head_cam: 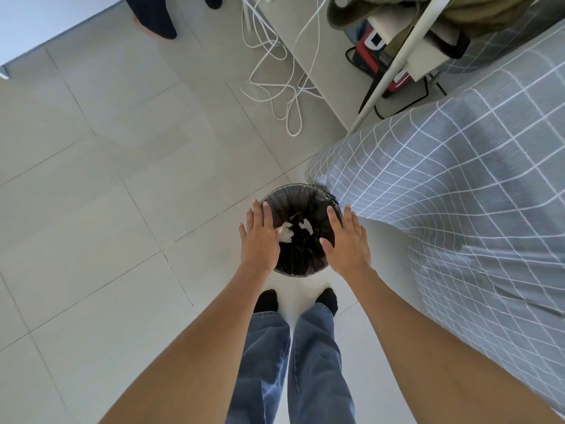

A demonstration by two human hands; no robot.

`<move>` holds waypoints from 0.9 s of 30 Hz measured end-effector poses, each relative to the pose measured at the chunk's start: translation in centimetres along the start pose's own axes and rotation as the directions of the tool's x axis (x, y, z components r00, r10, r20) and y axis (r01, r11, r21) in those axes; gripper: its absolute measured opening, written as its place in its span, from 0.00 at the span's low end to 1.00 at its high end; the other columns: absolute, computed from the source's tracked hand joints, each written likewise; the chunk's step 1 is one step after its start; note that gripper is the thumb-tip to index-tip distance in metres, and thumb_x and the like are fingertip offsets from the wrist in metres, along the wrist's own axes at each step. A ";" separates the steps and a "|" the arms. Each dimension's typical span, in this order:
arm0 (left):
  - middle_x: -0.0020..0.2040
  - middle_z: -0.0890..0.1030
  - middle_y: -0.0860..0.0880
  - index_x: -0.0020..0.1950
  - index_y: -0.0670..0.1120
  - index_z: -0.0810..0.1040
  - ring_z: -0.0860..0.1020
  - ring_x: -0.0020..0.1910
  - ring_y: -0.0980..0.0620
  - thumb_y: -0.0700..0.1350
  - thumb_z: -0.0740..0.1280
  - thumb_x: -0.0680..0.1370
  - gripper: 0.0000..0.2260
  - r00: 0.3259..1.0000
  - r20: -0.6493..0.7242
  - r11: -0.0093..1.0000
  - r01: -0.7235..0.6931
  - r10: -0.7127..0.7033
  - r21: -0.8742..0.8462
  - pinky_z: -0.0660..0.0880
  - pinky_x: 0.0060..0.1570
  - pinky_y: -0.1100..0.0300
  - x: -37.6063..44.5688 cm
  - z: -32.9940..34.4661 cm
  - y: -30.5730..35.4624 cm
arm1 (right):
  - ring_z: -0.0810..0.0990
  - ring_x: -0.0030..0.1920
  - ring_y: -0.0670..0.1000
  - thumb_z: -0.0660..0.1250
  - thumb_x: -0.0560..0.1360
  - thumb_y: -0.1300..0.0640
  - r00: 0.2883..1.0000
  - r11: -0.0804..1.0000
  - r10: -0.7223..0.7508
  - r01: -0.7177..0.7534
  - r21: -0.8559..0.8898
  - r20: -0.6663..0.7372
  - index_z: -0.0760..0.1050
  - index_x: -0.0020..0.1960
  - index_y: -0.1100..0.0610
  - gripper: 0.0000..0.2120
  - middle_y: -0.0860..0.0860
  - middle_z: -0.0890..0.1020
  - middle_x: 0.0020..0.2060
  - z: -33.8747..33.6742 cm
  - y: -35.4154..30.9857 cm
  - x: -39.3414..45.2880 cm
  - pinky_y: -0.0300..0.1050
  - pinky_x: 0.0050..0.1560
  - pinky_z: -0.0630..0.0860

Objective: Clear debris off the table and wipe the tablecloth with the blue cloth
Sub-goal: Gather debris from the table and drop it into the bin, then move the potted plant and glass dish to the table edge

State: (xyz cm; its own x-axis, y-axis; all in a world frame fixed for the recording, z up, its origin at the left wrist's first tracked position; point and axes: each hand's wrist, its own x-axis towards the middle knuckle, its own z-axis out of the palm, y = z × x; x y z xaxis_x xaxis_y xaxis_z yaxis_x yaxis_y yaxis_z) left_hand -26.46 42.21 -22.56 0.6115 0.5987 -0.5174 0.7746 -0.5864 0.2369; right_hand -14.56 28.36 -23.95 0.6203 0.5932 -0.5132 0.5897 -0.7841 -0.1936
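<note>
Both hands empty, fingers straight and spread, palms down: left hand (259, 240) over the near-left rim of the waste bin (293, 191), right hand (348, 243) over its right rim. Nothing grasped in either. Round bin, lined with a dark bag, standing on the pale tiled floor (107, 179) directly ahead of two feet in black socks (266, 299) and blue jeans (318, 362). Inside, white crumpled scraps of debris (287, 234) lying on the dark liner, partly hidden behind the left thumb.

To the right, grey tablecloth (458, 194) with a white grid pattern, draped over the table edge and hanging low; its corner touching or just overlapping the far-right rim of the bin. Blue cloth nowhere in view.

Farther back, loose white cables (275, 87) coiled on the floor, near a white slanted leg or pole (397, 62). Behind that pole, an olive-green bag (351, 13) and a red and black device (370, 56). At top left, another person's dark-trousered legs (153, 16), well apart from the bin.
</note>
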 end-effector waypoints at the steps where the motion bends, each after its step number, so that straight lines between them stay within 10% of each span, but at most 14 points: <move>1: 0.78 0.43 0.41 0.78 0.42 0.45 0.46 0.77 0.42 0.48 0.51 0.84 0.26 1.000 0.002 1.000 0.012 -0.012 0.005 0.53 0.74 0.46 -0.2 -0.4 0.0 | 0.42 0.77 0.57 0.57 0.80 0.48 1.000 1.000 0.004 -0.004 -0.007 -0.007 0.40 0.77 0.49 0.34 0.57 0.42 0.77 -0.5 -0.1 -0.1 0.53 0.74 0.45; 27: 0.78 0.40 0.44 0.78 0.44 0.44 0.45 0.77 0.46 0.45 0.51 0.84 0.25 0.981 -0.085 0.977 -0.162 0.174 0.138 0.50 0.74 0.47 -12.2 -22.3 4.3 | 0.43 0.77 0.58 0.54 0.82 0.49 0.970 1.000 0.026 -0.028 -0.003 -0.241 0.42 0.78 0.51 0.30 0.58 0.44 0.77 -21.4 -6.0 -13.7 0.54 0.75 0.45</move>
State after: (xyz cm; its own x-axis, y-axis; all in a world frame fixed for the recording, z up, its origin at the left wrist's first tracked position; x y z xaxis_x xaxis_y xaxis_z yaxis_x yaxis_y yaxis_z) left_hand -27.04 44.55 3.06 0.7486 0.5314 -0.3964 0.6357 -0.7452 0.2016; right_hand -15.51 28.80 2.15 0.7418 0.5990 -0.3016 0.5739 -0.7996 -0.1768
